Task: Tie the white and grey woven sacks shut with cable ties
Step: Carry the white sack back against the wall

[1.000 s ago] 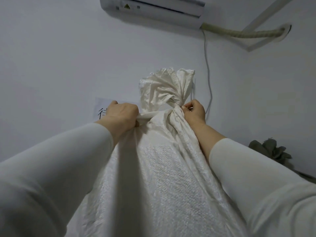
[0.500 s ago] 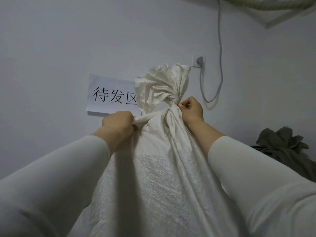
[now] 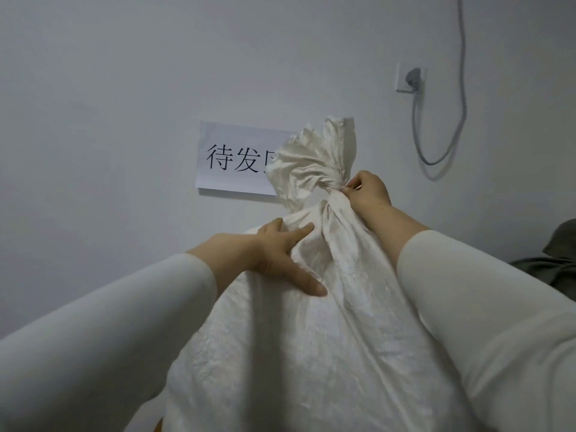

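Head view: the white woven sack [image 3: 327, 338] stands upright right in front of the person, filling the lower middle of the frame. Its mouth [image 3: 314, 157] is bunched into a ruffle above a tightly cinched neck [image 3: 328, 190].

The right hand [image 3: 367, 193] has thumb and fingertips closed in a pinch at the right side of that neck. Whether the tail of a cable tie lies between them is too small to tell.

The left hand [image 3: 277, 257] lies flat on the sack's shoulder just below the neck, fingers straight and spread, thumb stretched downward. It presses the fabric and grips nothing.

Behind the sack a paper sign [image 3: 230, 157] with printed characters hangs on the wall, partly hidden by the ruffle. A wall socket [image 3: 410, 81] with a plug and looping cord sits up to the right. A heap of dark grey fabric [image 3: 551, 263] shows at the right edge; I cannot tell whether it is a sack.

The step in hand looks like closing off this sack's neck. Next would likely be a firm pull on the tie while the left hand braces, then a check that the neck holds.
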Available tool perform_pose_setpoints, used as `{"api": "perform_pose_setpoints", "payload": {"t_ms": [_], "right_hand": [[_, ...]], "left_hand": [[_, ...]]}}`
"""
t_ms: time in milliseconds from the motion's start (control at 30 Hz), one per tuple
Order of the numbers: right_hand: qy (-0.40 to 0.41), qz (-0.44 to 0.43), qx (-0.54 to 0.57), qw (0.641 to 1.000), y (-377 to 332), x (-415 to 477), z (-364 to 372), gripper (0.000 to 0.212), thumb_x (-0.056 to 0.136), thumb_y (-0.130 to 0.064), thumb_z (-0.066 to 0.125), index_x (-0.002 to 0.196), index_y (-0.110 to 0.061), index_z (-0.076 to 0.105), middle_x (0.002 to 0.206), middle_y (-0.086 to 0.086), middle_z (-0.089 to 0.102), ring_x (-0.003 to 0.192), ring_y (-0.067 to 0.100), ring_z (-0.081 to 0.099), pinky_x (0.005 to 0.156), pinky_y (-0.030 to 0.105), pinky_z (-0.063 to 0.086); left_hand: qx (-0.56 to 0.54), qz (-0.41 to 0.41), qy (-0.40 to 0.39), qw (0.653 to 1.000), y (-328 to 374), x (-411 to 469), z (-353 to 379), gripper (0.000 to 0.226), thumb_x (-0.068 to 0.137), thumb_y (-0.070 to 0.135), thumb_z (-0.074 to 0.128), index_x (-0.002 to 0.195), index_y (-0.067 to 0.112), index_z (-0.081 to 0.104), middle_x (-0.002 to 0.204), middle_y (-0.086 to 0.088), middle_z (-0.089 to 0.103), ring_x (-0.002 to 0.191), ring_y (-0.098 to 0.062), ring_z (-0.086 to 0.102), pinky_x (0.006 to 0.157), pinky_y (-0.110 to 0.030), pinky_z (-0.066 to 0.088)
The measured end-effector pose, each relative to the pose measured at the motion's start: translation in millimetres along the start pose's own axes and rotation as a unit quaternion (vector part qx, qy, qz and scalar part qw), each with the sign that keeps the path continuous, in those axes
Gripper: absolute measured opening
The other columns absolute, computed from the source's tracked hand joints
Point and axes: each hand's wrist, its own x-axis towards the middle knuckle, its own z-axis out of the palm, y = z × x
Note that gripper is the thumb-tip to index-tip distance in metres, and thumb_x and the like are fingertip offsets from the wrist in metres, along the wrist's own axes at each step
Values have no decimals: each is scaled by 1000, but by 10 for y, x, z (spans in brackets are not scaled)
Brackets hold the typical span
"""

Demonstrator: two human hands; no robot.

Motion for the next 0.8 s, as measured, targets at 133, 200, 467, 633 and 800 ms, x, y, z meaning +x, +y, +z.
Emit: {"api": "perform_pose_setpoints", "payload": {"t_ms": [133, 200, 467, 633, 800], "right_hand": [[-90, 2, -55, 994, 151, -113, -108, 30, 90, -28, 52, 114, -13, 62, 124, 8, 61, 116, 29, 55, 103, 36, 40], [-134, -4, -117, 984, 259, -251, -216, 50, 88, -41, 54, 130, -15, 52, 138, 6, 50, 127, 28, 46, 110, 42, 32], [-389, 110, -188, 895, 856, -965, -599, 107, 60, -75, 65, 146, -44, 9, 159, 3, -6, 146, 28, -2, 118, 49, 7], [-297, 146, -243, 912, 1201, -1017, -463, 120, 47, -83, 63, 143, -50, -1, 154, 12, -26, 140, 42, -20, 113, 63, 3], [-266, 186, -160, 932, 1497, -1028, -557, 101, 62, -66, 71, 145, -30, 28, 155, 3, 23, 141, 27, 24, 112, 41, 24]], "left_hand": [[81, -34, 167, 982, 132, 260, 190, 92, 68, 73, 57, 143, 34, 21, 148, -7, 27, 138, -28, 23, 110, -51, 24], [121, -86, 229, 962, 187, 396, 344, 87, 74, 74, 47, 144, 34, 15, 142, -11, 32, 132, -31, 26, 104, -50, 27], [-74, -99, 132, 984, 263, 551, 805, 83, 82, 66, 45, 148, 34, 7, 154, -11, 12, 139, -39, 14, 114, -46, 17], [-113, -159, 131, 972, 103, 417, 962, 126, 25, 101, 36, 137, 59, -4, 155, -11, -18, 142, -36, -21, 112, -64, 1], [-175, -168, 67, 968, 25, 268, 1153, 118, 39, 89, 56, 136, 62, -5, 152, -13, -29, 139, -42, -23, 116, -57, 1]]}}
